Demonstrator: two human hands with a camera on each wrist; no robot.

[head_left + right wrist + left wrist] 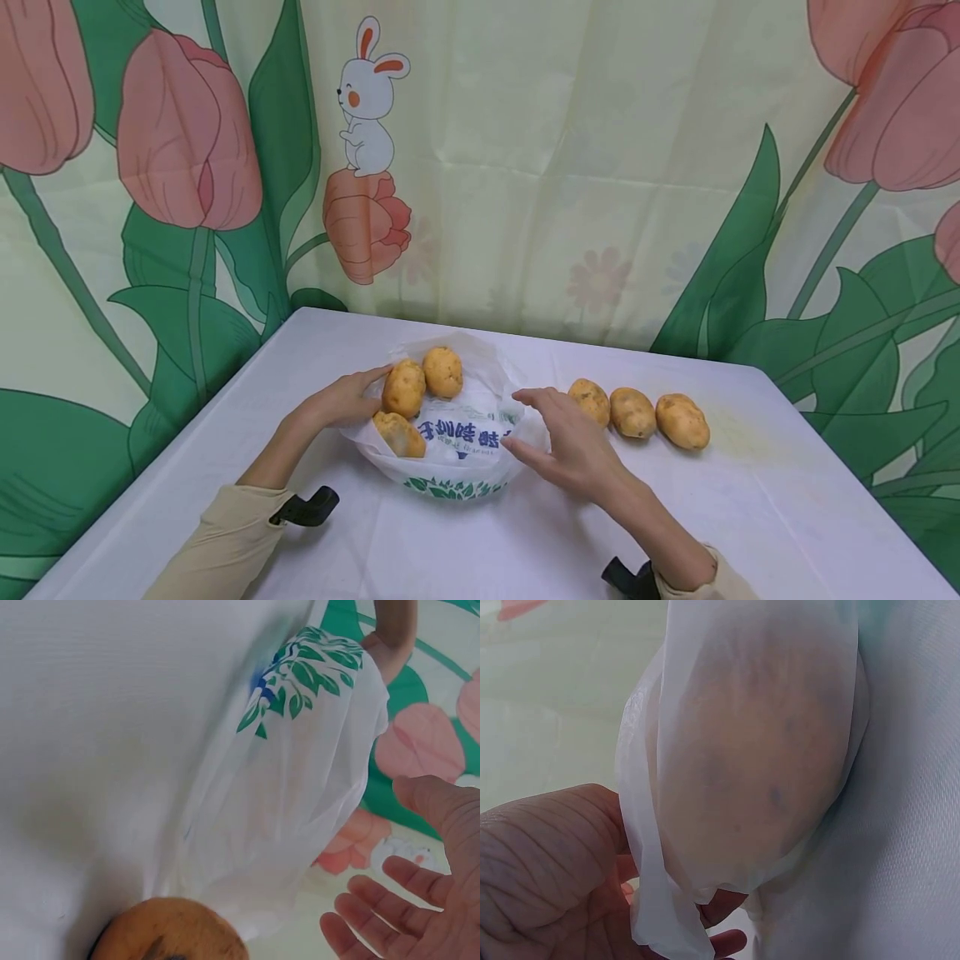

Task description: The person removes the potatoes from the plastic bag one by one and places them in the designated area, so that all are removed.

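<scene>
A white plastic bag (450, 467) with green leaf and blue print lies opened out on the table. Inside its left part sit three potatoes: one at the front (399, 435), one behind it (403, 388) and one at the back (442, 372). My left hand (347, 402) holds the bag's left rim beside these potatoes; in the left wrist view, the film (652, 862) hangs between its fingers and thumb. Over the bag's right side, my right hand (573, 442) is spread with nothing in it. The right wrist view shows its fingers (390, 896) apart from the bag.
Three more potatoes lie in a row right of the bag: the nearest to it (589, 402), a middle one (632, 412) and a right one (682, 422). A white cloth (750, 508) covers the table. Behind it hangs a curtain (510, 167) with printed tulips and a rabbit.
</scene>
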